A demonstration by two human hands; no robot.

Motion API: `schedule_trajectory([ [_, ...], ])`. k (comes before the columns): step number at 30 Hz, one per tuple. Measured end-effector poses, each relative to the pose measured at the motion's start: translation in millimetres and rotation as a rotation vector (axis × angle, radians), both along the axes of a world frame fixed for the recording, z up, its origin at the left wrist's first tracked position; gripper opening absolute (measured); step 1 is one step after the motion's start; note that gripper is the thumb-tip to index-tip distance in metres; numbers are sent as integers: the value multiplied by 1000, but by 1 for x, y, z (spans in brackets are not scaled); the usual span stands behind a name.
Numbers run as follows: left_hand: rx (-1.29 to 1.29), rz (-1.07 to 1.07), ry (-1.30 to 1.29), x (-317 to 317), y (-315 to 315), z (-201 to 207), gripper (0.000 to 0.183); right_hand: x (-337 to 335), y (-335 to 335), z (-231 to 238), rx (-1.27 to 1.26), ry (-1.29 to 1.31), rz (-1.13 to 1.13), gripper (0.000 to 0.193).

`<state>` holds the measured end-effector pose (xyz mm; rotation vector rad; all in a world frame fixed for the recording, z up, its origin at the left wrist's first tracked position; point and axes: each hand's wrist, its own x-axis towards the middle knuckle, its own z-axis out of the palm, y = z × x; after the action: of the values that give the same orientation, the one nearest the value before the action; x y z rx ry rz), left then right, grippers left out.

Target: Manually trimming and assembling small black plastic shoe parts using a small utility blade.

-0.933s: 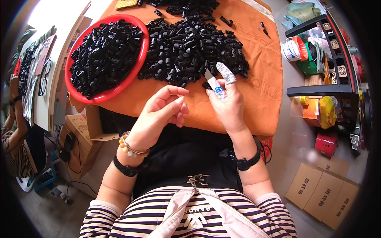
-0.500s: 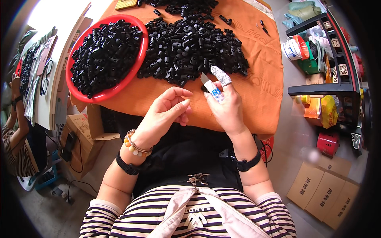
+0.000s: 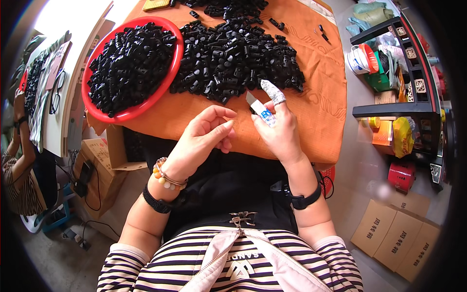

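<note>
Two bare hands meeting above an orange cloth-covered table [image 3: 321, 112].
Left hand [image 3: 204, 138] loosely curled, empty; right hand [image 3: 277, 131], fingertips taped for protection, grasp unclear; beyond, heaped small black plastic parts [image 3: 233, 53], more filling round red plastic basin [image 3: 130, 68].

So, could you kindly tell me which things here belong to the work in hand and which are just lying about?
In the work:
- left hand, open, fingers curled
- right hand with taped fingers
- loose heap of black parts on the orange cloth
- red bowl of black parts

Lying about:
- dark shelf of oddments
- cardboard boxes on the floor
- glasses on the side table
</note>
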<state>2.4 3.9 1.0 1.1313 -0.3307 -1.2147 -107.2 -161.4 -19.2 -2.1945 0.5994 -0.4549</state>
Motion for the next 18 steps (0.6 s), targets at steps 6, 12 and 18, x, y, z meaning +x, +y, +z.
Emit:
schedule_trajectory([
  [6, -7, -2, -24, -1, 0, -2, 24, -5, 12, 12, 124, -60, 57, 53],
  [12, -85, -29, 17, -6, -3, -5, 23, -7, 27, 34, 352, -133, 214, 66],
  [18, -216, -14, 300, -5, 1, 6, 21, -7, 42, 50, 626, -225, 220, 62],
])
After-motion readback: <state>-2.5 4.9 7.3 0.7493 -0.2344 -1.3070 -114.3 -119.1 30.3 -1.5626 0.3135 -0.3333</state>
